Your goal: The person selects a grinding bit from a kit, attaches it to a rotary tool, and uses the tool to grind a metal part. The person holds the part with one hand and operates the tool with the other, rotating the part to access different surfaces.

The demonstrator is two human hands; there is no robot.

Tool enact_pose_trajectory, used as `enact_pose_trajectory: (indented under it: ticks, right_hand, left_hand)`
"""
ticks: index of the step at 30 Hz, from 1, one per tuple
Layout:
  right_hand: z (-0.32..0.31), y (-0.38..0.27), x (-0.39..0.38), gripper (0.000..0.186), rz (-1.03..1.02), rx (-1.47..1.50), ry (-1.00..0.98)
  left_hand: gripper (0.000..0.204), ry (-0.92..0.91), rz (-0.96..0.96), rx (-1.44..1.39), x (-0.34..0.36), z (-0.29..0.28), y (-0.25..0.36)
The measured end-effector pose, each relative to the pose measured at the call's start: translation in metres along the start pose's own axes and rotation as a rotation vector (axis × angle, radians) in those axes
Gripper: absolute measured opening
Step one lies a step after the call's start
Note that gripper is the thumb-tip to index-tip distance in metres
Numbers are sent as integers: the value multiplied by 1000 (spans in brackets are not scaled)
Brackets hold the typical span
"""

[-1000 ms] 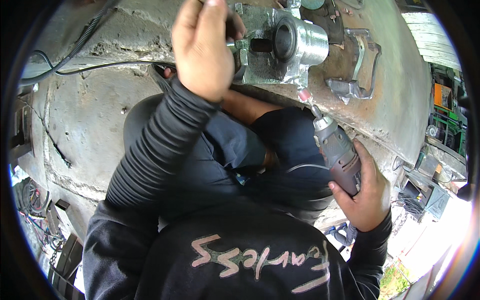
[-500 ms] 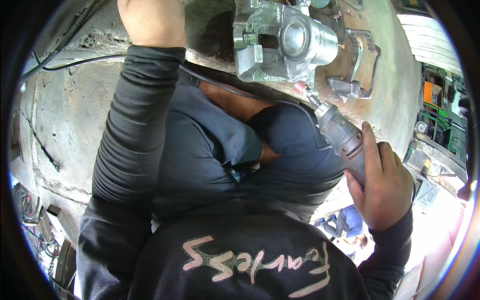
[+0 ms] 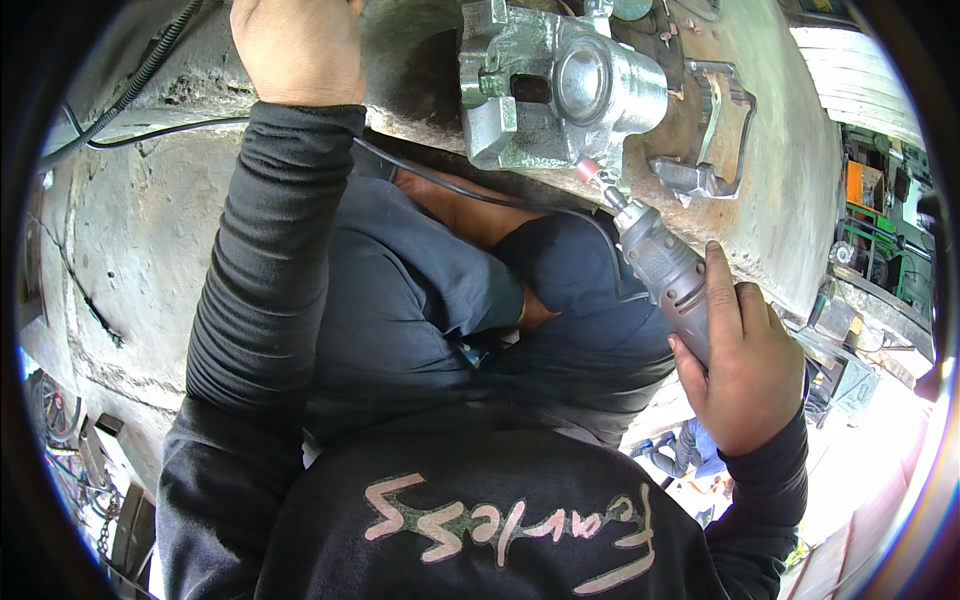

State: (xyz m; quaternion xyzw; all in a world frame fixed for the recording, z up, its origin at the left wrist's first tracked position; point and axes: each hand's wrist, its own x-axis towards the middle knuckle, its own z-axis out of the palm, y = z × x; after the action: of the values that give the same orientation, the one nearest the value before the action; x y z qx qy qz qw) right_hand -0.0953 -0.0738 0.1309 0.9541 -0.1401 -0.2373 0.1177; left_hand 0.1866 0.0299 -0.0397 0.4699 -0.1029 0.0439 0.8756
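Note:
My right hand (image 3: 745, 365) is wrapped round the grey body of a rotary tool (image 3: 660, 255), which points up and left. A small reddish grinding bit (image 3: 586, 170) sits at the tool's tip, by the lower edge of a silvery brake caliper (image 3: 545, 100); whether it touches the metal I cannot tell. The caliper has a round piston bore and a rectangular opening. At the upper left, the top edge of the picture cuts off my left hand (image 3: 300, 50). Its fingers are almost wholly hidden, so what they hold does not show.
A metal caliper bracket (image 3: 690, 178) lies on the worn concrete right of the caliper. One black cable (image 3: 450, 185) runs across my lap to the tool. There is a ribbed black hose (image 3: 130, 85) at upper left. Another person (image 3: 690, 450) is partly visible at lower right.
My right hand and the rotary tool have shifted a little to the left, the bit moving along the caliper's lower edge. My left hand has come down slightly.

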Motion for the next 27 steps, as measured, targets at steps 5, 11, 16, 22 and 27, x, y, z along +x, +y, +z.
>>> enact_pose_trajectory:
  ticks: [5, 11, 16, 22, 27]
  right_hand:
    - [1, 1, -1, 84, 27, -18, 3]
    - [5, -1, -1, 84, -16, -3, -24]
    - [8, -2, -2, 84, 0, 41, -40]
    - [5, 0, -4, 83, 20, 64, 6]
    - [6, -1, -2, 84, 14, 54, 17]
  left_hand:
    - [12, 1, -7, 14, 2, -4, -3]
    - [12, 27, -80, 21, 7, -5, -3]
    - [12, -26, -24, -8, 0, -5, -2]
    - [13, 25, -101, 37, 8, -7, -4]
    - [12, -10, -48, 19, 2, -4, -1]
